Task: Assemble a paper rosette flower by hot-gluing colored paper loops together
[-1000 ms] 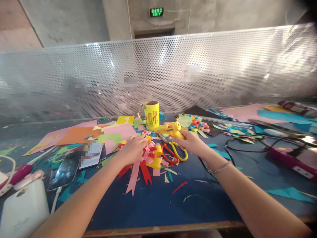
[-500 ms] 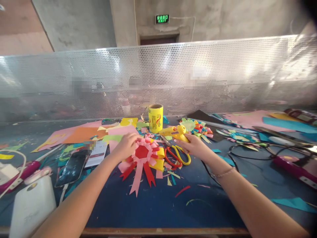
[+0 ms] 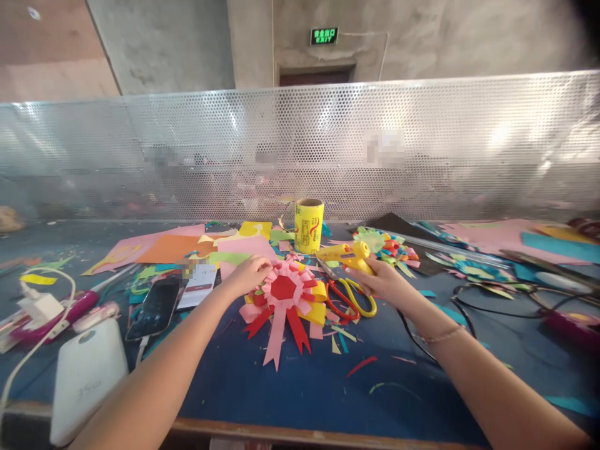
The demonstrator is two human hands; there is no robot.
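Observation:
A paper rosette (image 3: 284, 289) of pink, red and yellow strips lies on the blue table, with a red centre and forked tails toward me. At its far left edge, my left hand (image 3: 250, 275) has its fingers pinched together on the rosette's looped rim. My right hand (image 3: 380, 279) is wrapped round a yellow hot glue gun (image 3: 347, 252), its nozzle pointing left, above and beyond the rosette. Just under the gun lie scissors (image 3: 355, 299) with red and yellow handles. Behind them stands a yellow tape roll (image 3: 309, 226) on its end.
On the left are a phone (image 3: 156, 306), a white power bank (image 3: 89, 380) and a purple power strip (image 3: 77, 307) with cables. Coloured paper sheets (image 3: 164, 249) and scraps spread across the back. A second rosette (image 3: 387, 245) lies behind my right hand. A perforated metal screen (image 3: 215, 156) borders the table.
My view has turned slightly left, so everything sits further right in the picture. Both hands keep nearly the same places relative to the rosette, and the glue gun stays held.

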